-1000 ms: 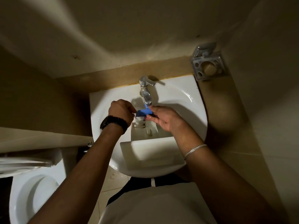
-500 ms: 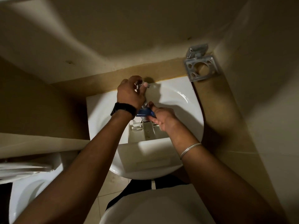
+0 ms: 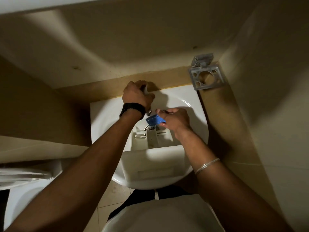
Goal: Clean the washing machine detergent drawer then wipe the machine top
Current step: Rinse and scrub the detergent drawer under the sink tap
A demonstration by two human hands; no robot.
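The white detergent drawer (image 3: 151,158) lies in the white washbasin (image 3: 103,118), its compartments toward the tap and its front panel toward me. My right hand (image 3: 175,120) holds a small blue insert (image 3: 154,120) just above the drawer's back end, under the spout. My left hand (image 3: 135,96), with a black watch at the wrist, is closed over the tap handle at the basin's rear and hides most of the tap. Only the spout tip (image 3: 148,112) shows below the wrist.
A metal toothbrush holder (image 3: 206,77) is fixed to the wall at the basin's right rear corner. A white toilet (image 3: 21,190) stands at lower left. Beige walls close in on the back and right. Tiled floor shows below the basin.
My left hand left the drawer and rose to the tap handle, closing over it. My right hand kept the blue insert under the spout and tilted it.
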